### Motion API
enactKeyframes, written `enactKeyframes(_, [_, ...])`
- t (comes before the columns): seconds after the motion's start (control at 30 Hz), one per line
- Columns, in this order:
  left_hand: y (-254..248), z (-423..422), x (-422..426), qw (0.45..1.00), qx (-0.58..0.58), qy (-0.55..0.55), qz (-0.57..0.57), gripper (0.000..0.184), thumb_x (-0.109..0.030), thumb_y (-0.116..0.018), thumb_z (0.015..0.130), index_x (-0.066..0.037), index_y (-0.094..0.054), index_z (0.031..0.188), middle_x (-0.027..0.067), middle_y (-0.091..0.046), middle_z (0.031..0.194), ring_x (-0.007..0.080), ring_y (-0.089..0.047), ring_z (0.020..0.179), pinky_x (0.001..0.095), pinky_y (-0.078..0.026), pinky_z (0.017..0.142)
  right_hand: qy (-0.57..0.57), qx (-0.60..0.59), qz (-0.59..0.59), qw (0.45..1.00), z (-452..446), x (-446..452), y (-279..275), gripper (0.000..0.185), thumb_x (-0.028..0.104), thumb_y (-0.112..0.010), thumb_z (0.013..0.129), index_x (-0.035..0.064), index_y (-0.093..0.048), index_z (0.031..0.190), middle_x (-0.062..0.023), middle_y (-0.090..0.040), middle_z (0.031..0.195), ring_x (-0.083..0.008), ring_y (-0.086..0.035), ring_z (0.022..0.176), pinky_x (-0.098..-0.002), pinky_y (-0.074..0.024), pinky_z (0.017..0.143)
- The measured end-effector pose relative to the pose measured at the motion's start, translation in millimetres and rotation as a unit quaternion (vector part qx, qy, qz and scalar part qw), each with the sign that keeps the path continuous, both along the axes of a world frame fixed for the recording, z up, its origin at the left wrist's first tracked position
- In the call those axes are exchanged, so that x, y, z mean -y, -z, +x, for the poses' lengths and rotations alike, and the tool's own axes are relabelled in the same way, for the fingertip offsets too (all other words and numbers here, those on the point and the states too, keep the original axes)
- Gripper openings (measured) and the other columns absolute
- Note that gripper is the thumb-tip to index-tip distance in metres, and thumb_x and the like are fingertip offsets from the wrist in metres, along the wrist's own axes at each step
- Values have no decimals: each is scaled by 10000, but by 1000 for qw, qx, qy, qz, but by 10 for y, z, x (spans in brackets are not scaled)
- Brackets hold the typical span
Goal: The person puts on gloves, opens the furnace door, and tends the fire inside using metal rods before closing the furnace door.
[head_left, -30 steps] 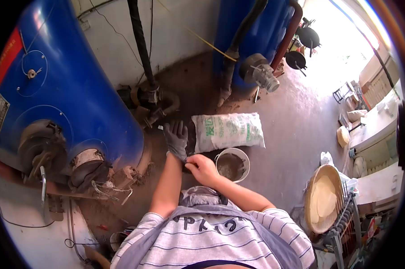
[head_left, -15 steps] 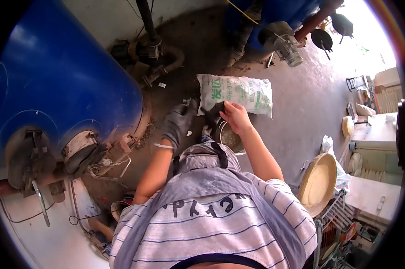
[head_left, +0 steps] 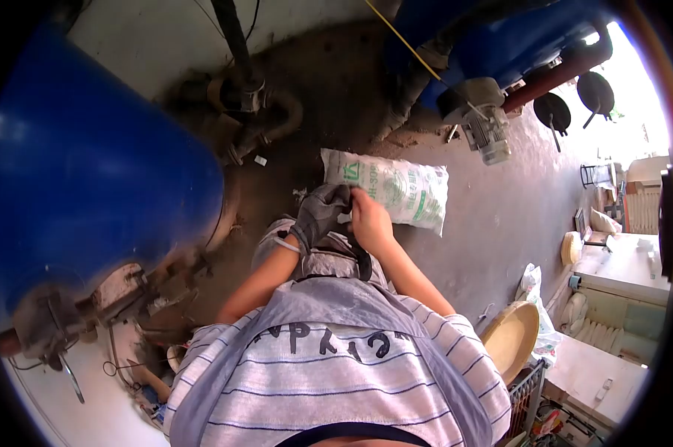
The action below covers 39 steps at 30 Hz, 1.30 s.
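Observation:
My left hand point(head_left: 320, 212) wears a dark grey glove, with a white band at the wrist. Its fingers are bent in and meet the fingertips of my right hand point(head_left: 371, 222), which is bare and closed. A bit of dark glove fabric point(head_left: 345, 194) shows where the two hands meet; most of the loose glove is hidden by them. Beyond the hands, a white sack point(head_left: 407, 190) with green printing lies on the floor, partly covered by my fingers.
A big blue tank point(head_left: 113, 171) fills the left side, with pipes and valves below it. At upper right are a motor point(head_left: 487, 127) and more blue machinery. A round shallow basket point(head_left: 511, 339) stands at lower right near a metal rack. Grey concrete floor point(head_left: 493, 223) spreads right of the sack.
My left hand has moved right to meet my right hand at the loose glove. My view has shifted, and the sack sits lower in it.

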<state>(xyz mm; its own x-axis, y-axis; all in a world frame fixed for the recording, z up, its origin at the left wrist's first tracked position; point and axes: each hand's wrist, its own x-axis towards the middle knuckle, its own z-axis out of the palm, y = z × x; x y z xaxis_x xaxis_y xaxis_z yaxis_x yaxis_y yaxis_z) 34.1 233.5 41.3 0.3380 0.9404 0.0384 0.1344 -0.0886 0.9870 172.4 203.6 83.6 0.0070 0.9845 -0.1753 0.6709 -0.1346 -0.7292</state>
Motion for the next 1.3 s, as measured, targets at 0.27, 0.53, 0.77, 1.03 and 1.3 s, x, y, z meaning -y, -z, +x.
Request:
enactKeyframes(0.27, [-116,-195,-1296,927,-247,217,180,191,-253,-602,728,-67,-573,764,119,-562,790,307,-544,780,370,-437,675,91,-370,-296,876,179,-1530,656,214,139,-532,805,48,-604,985,-38,-610,768,-178,-590,699,-301,-489,644])
enactKeyframes(0.53, [-394,-450,-2673,950,-175,164,199,207,-261,-611,723,-65,-562,772,122,-559,785,293,-545,759,375,-432,662,129,-532,106,830,-495,-3193,458,368,33,-411,879,1,-429,1245,-91,-503,1214,-192,-514,1054,-280,-422,888])
enactKeyframes(0.77, [-650,-595,-3698,879,-254,208,345,281,-337,-561,760,-64,-558,691,144,-566,708,328,-544,677,405,-429,612,-190,-110,352,910,-606,-4496,733,478,88,-497,798,-14,-414,1257,-217,-409,1281,-289,-424,1159,-336,-348,938])
enactKeyframes(1.03, [-941,-715,-4965,891,-297,129,318,276,-332,-585,708,-65,-575,777,123,-591,804,326,-556,719,391,-442,635,-207,-456,189,845,-1342,-6239,548,458,261,-508,844,10,-475,1225,-127,-467,1272,-225,-438,1160,-310,-326,966])
enactKeyframes(1.3, [-1529,-712,-6565,896,-311,-90,305,193,-216,-563,734,-50,-601,825,136,-588,818,328,-559,786,404,-451,702,-267,-407,81,870,-1561,-8323,-1096,618,514,-287,904,37,-426,1271,-91,-491,1241,-159,-390,1189,-298,-266,1017])
